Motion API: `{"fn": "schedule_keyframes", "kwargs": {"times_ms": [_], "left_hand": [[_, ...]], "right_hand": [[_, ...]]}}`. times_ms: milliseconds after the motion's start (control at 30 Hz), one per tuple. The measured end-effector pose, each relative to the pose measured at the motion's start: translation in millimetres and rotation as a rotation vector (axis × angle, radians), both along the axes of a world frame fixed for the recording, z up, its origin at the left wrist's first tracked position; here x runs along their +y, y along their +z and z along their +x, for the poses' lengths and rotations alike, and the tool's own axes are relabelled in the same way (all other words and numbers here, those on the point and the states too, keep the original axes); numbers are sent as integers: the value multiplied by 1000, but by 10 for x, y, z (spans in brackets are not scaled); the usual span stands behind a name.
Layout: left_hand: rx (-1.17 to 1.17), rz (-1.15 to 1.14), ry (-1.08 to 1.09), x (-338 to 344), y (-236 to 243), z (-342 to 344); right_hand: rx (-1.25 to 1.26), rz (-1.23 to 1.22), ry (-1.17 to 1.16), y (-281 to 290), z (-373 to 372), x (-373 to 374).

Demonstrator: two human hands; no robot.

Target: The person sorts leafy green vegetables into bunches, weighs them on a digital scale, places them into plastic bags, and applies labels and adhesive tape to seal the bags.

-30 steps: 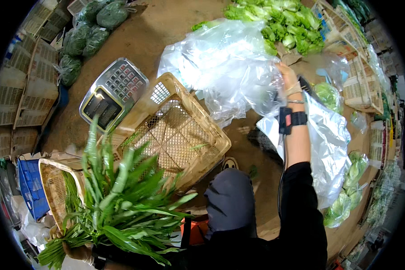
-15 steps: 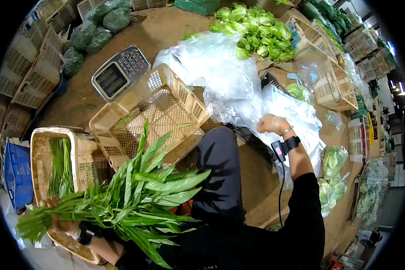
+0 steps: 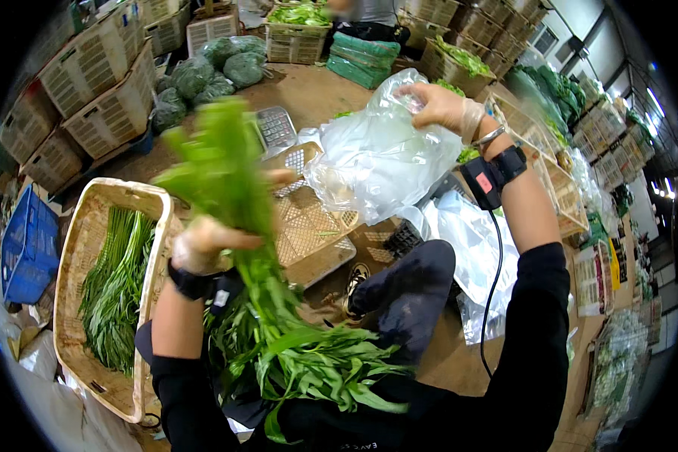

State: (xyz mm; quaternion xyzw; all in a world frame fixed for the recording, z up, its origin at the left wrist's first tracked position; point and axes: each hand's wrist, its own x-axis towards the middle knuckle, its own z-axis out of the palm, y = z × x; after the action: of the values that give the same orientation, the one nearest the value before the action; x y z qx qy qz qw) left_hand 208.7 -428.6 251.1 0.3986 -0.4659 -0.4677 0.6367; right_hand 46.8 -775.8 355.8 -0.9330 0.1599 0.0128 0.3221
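Note:
A long bunch of water spinach (image 3: 309, 339) is in my left hand (image 3: 207, 245), closed around its stems. The stem end points up and is blurred by motion; the leaves hang down over my lap. Up at the right, my right hand (image 3: 444, 109) pinches a clear plastic bag (image 3: 384, 169) near its top edge. The bag hangs to the left of that hand, its lower part over a tan plastic crate (image 3: 309, 226). More long-stemmed greens (image 3: 117, 294) lie in the crate (image 3: 68, 301) beside my left arm.
A scale's keypad (image 3: 277, 129) shows behind the bunch. White plastic bags (image 3: 467, 233) lie at my right. A blue crate (image 3: 29, 245) stands far left, stacked crates (image 3: 90, 68) and dark green bagged produce (image 3: 218, 68) behind. A person (image 3: 365, 15) is at the far edge.
My left hand has swung the water spinach up and right, stem end raised. My right hand has lifted a clear bag from the pile. The view has tilted up.

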Motion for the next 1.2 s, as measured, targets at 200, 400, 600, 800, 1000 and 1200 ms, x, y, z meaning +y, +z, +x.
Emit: {"fn": "schedule_keyframes", "kwargs": {"times_ms": [200, 400, 600, 800, 1000, 1200], "left_hand": [[47, -127, 277, 129, 128, 73], [285, -426, 779, 789, -120, 896], [443, -121, 779, 1637, -1000, 1483], [694, 191, 682, 1175, -2083, 98], [766, -60, 652, 774, -1841, 19], [569, -311, 553, 262, -1058, 368]], "right_hand": [[-214, 229, -309, 105, -110, 325], [-83, 723, -404, -605, -479, 3], [-210, 982, -151, -1005, -18, 540], [84, -420, 78, -1080, 579, 337], [-312, -545, -6, -580, 712, 622], [-524, -592, -65, -517, 655, 201]]}}
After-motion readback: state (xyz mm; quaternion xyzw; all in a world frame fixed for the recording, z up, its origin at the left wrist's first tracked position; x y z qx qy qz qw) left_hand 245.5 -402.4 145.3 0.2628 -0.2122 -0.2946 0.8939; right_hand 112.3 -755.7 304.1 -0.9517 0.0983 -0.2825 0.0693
